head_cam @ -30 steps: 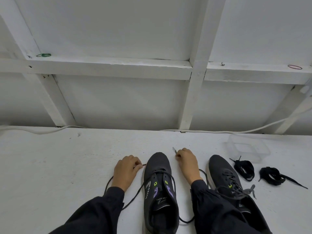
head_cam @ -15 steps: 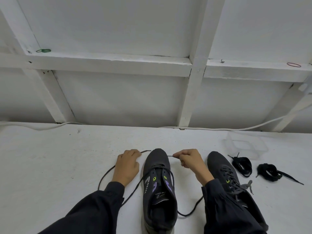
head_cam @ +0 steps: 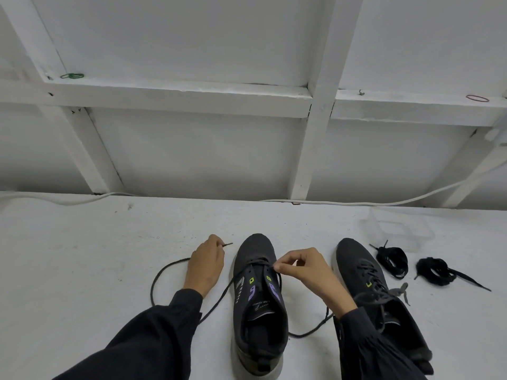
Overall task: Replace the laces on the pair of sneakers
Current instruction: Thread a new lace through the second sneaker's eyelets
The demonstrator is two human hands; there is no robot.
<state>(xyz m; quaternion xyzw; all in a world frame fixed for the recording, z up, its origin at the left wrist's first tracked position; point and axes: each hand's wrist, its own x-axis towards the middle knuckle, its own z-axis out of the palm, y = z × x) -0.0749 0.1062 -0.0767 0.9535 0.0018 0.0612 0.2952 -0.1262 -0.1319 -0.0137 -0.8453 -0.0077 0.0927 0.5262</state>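
While the right grip [head_cam: 303,270] pinches the lace [head_cam: 218,300] over the sneaker [head_cam: 255,249] at worktop [head_cam: 82,256] centre, left grip [head_cam: 205,266] holds its other end; risk: slack loop snags, ends pull uneven.

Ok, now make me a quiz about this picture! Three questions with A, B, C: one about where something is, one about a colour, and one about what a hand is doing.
1. Where do the two black lace bundles lie?
A. left of both sneakers
B. right of the right-hand sneaker
C. inside a shoe

2. What colour is the rubber band on the left part of the ledge?
A. green
B. yellow
C. blue

3. What is the right hand doing?
A. resting flat and open
B. pinching the lace at the middle sneaker
C. lifting a bundle

Answers:
1 B, the bundles lie past that sneaker's outer side.
2 A, it is a thin green ring.
3 B, finger and thumb nip the lace over the eyelets.
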